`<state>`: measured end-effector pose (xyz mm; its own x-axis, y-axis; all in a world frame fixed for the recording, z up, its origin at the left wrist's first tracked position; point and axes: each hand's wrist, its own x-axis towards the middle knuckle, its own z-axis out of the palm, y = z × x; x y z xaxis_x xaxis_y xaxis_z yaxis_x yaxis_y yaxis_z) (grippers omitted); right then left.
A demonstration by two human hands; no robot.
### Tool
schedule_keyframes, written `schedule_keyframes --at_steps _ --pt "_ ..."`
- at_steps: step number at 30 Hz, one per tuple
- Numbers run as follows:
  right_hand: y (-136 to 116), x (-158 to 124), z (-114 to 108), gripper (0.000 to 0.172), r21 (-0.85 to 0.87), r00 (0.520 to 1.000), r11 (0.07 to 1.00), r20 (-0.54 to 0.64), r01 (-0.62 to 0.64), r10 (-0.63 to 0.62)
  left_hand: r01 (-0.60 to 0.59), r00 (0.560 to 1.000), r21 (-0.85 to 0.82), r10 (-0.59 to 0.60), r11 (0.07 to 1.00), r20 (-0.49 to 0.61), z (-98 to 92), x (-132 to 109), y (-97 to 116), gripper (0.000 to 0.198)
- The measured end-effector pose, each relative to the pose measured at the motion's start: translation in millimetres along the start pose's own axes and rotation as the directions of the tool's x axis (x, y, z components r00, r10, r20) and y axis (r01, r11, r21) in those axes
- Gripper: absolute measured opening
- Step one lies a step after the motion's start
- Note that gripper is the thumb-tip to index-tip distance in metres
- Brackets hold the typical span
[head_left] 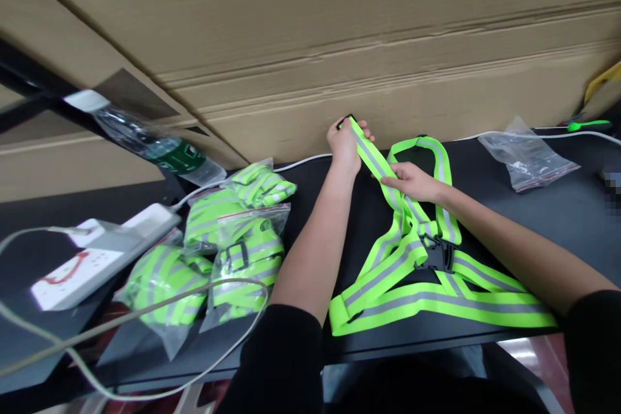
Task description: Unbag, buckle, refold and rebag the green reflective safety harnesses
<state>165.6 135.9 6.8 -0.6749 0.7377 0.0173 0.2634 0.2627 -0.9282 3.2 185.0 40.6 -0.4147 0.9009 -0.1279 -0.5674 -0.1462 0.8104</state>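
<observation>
A neon green reflective harness [451,301] with grey stripes and a black buckle [436,255] lies spread on the dark tabletop. One strap of it is lifted toward the cardboard at the back. My left hand [347,142] is closed around that strap's far end, by a small black slider [346,120]. Lower on the same strap, my right hand [410,182] pinches it between thumb and fingers. Between the two hands the strap runs straight and slanted. A second loop of the harness stands behind my right wrist.
Several clear bags of folded green straps [250,265] lie left of my left forearm. Beyond them are a white power strip [104,259], loose cables and a tilted water bottle [160,142]. An unfilled zip bag [528,155] lies at the right. Large cardboard [339,26] walls the back.
</observation>
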Motion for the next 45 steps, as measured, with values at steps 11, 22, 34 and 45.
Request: schedule_keyframes --at_steps 11,22,34,45 --pt "5.1 -5.4 0.0 0.045 -0.248 0.979 0.961 -0.134 0.120 -0.156 -0.016 0.999 0.520 -0.002 0.854 0.035 -22.8 12.0 -36.3 0.008" --pt "7.7 -3.0 -63.7 0.061 -0.442 0.623 0.797 -0.775 -0.411 -0.108 -0.332 0.943 0.710 0.193 0.621 0.272 -41.9 13.5 -40.0 0.014" --pt "10.2 47.6 -111.1 0.037 -0.176 0.632 0.730 -0.656 -0.660 0.413 -0.383 0.924 0.750 0.233 0.540 0.304 -49.8 19.1 -41.7 0.015" --pt "42.9 24.4 -86.4 0.040 -0.100 0.794 0.977 -0.601 -0.188 0.091 -0.429 0.901 0.861 0.195 0.275 0.387 -39.5 2.5 -18.2 0.011"
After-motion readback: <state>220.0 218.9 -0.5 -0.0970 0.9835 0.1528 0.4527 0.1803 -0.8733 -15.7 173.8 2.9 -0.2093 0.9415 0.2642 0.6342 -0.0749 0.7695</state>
